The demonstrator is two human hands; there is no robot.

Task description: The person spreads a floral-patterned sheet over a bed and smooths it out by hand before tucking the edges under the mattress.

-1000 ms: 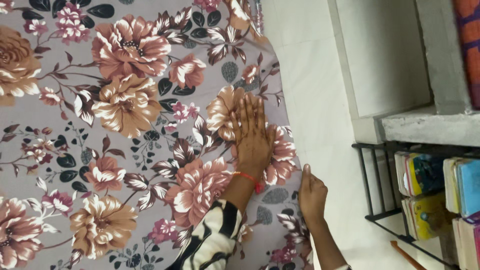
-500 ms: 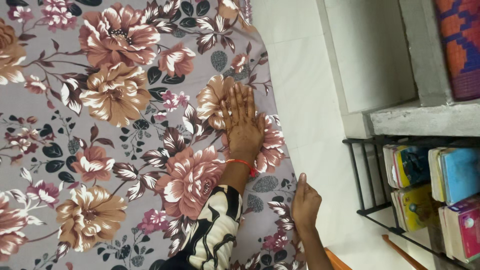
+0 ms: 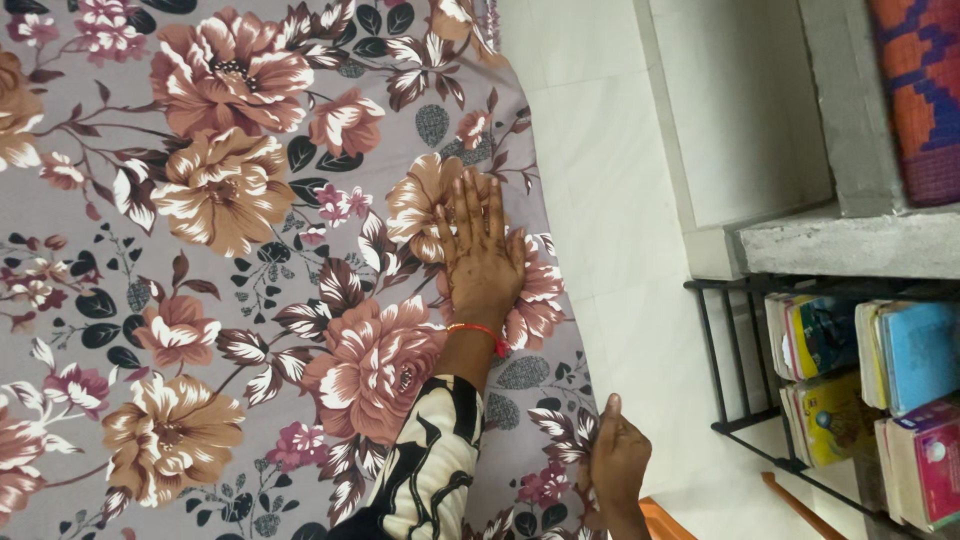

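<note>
floral bedsheet (image 3: 230, 250) spread flat, left of the floor | our left hand (image 3: 483, 255) lies splayed, pressing it | our right hand (image 3: 615, 465) pinches its right edge | soft, light, likely slides easily; best held along that edge

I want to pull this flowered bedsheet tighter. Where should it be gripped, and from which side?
Probably along the flowered bedsheet's free right-hand edge, coming from the floor side: there the cloth hangs off and can be pinched. The right hand already sits there; the left hand lies flat.
</note>
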